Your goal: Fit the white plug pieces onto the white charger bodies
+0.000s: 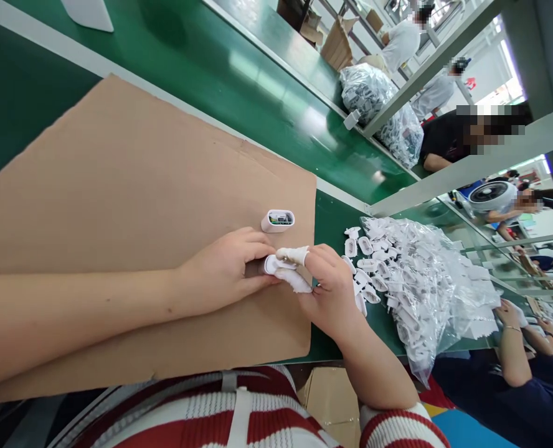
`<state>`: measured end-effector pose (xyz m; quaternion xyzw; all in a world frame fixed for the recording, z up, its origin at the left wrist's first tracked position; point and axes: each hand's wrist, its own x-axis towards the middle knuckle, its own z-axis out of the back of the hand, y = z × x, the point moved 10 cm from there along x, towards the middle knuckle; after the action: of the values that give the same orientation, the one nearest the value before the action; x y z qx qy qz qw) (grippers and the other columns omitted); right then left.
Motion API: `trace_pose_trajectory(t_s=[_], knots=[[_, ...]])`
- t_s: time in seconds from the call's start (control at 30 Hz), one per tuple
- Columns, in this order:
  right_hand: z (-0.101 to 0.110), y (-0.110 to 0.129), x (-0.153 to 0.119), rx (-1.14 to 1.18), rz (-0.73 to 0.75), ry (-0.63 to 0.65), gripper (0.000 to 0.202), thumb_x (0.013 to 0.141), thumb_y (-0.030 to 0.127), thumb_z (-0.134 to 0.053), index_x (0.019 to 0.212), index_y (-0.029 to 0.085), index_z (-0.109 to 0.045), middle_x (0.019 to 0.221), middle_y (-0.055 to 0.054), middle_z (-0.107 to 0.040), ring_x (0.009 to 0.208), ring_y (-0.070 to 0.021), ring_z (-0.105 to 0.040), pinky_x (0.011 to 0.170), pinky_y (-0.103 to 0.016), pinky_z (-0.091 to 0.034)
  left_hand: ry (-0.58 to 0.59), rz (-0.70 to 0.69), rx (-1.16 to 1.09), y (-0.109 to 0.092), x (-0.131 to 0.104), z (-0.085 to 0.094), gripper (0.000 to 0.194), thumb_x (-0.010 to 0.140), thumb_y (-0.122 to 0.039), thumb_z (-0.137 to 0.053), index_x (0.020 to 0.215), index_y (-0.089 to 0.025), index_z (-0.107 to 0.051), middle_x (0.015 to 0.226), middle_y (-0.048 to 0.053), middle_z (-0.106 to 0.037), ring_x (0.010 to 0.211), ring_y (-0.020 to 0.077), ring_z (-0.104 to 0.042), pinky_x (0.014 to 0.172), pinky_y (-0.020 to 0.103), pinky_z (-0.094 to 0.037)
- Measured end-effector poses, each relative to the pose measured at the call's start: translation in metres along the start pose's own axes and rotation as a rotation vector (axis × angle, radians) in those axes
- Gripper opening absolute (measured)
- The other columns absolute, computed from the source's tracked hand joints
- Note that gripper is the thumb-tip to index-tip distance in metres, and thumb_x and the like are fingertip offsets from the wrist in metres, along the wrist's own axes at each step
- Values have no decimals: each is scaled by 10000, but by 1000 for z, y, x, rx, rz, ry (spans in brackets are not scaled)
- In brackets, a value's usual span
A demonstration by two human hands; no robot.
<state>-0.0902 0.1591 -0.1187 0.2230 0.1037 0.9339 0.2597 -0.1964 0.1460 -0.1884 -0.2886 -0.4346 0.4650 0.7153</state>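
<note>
Between my two hands is a white plastic housing (pixel 270 265) with a rounded end, largely hidden by fingers. My left hand (pixel 227 266) pinches its left side between thumb and fingers. From the right, my right hand (pixel 329 287) grips the other end, its thumb and a finger wrapped in white coverings, the upper one stained. Just beyond my fingers stands another white oval housing (pixel 278 221), its open end showing a small circuit board and wires. Both hands are over a brown cardboard sheet (pixel 164 180), near its right edge.
Right of the cardboard, loose white plastic pieces (pixel 367 274) lie beside a clear bag (pixel 426 274) full of similar parts. A green conveyor belt (pixel 258 81) runs beyond, with a white object (pixel 89 14) at far left. Metal posts, another filled bag (pixel 374 99) and co-workers are at right.
</note>
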Motion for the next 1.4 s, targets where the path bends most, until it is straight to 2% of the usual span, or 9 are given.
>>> trace_pose_trajectory(t_s=[0.17,0.33,0.4,0.53,0.63,0.83,1.2,1.33,1.4], knots=[[4,9,-2,-56,51,-93,100,958,137,-609,927,219,-659,750,-22,-690,686,-170,-575,627,-299,-427,-15,19,-28,0,0,2,242,974,-434,-655,976,-213,-751,954,34,-747,960,235,-642,871,356,-511],[1,-2,0,31,11,-109,93,922,174,-658,848,226,-637,730,-16,-683,666,-172,-588,600,-301,-438,3,60,-38,0,1,3,265,960,-467,-668,978,-222,-768,958,39,-746,956,240,-649,859,357,-523],[4,-7,-1,108,-26,-148,64,921,171,-670,903,232,-660,792,-21,-723,714,-178,-635,647,-307,-492,20,66,-30,-1,2,3,260,964,-464,-663,971,-228,-774,966,42,-746,960,242,-654,862,359,-527],[15,-4,-7,146,-36,-239,150,945,145,-668,1047,254,-690,948,-36,-782,809,-188,-698,730,-342,-553,30,69,-25,-1,3,3,242,960,-444,-672,941,-226,-774,951,46,-741,968,246,-650,875,368,-528],[13,1,-6,104,-19,-193,151,943,156,-663,1048,257,-699,921,-44,-777,813,-206,-702,734,-365,-557,34,75,-36,0,3,2,230,955,-428,-661,954,-226,-773,960,47,-744,977,250,-652,884,373,-530],[3,3,-2,9,14,-102,172,904,140,-637,997,276,-685,804,-12,-741,756,-204,-678,939,-429,-566,43,70,-41,1,2,3,233,957,-425,-644,969,-227,-767,973,50,-749,964,250,-657,865,371,-531],[0,2,-1,-26,22,-92,113,870,142,-642,872,254,-630,747,-3,-697,726,-190,-650,981,-393,-552,29,74,-27,1,3,3,260,950,-443,-627,958,-229,-774,953,46,-756,946,249,-669,863,374,-536],[-10,-11,-2,9,-70,-54,74,868,187,-653,879,261,-656,775,-8,-716,787,-201,-678,1039,-418,-538,13,121,-23,4,2,1,297,935,-487,-648,1002,-233,-786,1030,68,-772,1025,281,-683,936,414,-551],[-11,-23,-2,117,-143,-13,96,889,248,-690,984,265,-684,854,-13,-752,860,-208,-707,1070,-430,-528,24,124,-33,-1,4,3,302,922,-498,-653,1021,-245,-786,1090,72,-773,1073,294,-690,968,424,-558]])
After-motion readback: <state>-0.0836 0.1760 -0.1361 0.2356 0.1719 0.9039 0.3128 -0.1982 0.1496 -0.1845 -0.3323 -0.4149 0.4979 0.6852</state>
